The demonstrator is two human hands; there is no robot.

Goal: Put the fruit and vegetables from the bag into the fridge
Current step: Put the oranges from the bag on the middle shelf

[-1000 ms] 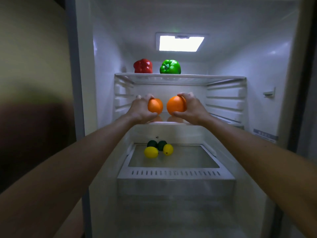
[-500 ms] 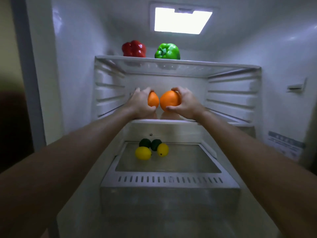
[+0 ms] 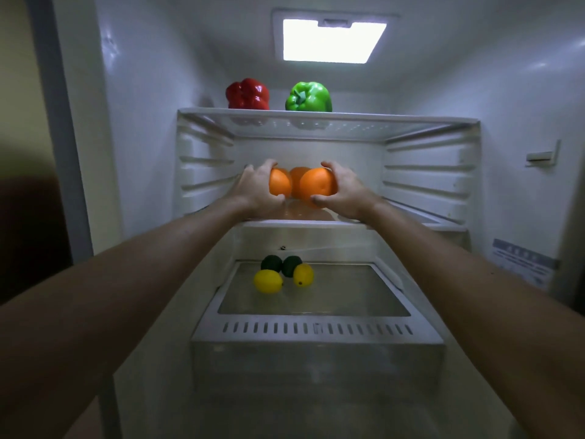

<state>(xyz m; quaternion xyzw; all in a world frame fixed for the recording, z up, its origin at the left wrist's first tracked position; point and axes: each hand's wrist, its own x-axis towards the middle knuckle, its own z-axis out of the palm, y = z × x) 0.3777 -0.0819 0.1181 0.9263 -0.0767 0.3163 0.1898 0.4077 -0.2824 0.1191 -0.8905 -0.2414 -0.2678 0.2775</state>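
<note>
Both arms stretched deep into the fridge (image 3: 522, 128), over the middle shelf (image 3: 411, 218). Left hand (image 3: 253, 188) curled around a left orange (image 3: 279, 185), fingers over the top and thumb underneath, closed on the fruit. Right hand (image 3: 343, 191) wrapped the same way around a right orange (image 3: 318, 185), thumb low at the front, fingers arched over the crown. Between the two, just behind, a sliver of more orange (image 3: 296, 179); whether a third fruit or a reflection in the back wall, cannot tell. Both fruits low to the glass, with an orange glow mirrored beneath the palms; touching the shelf or hovering just above, cannot tell.

Probably the setting-down step. Best done by lowering until weight settles on the glass, then loosening thumbs first and peeling fingers up and back, not sideways, to avoid nudging one round fruit into the other. Worth leaving them just beside each other, well back from the shelf lip nearer the wrists, since round fruit rolls easily on smooth glass.

Above the knuckles, on the top shelf: a red pepper (image 3: 247, 94) and a green pepper (image 3: 308, 97). Below the forearms, on the drawer cover (image 3: 364, 296): two lemons (image 3: 268, 281) and two dark limes (image 3: 271, 263), clustered together
</note>
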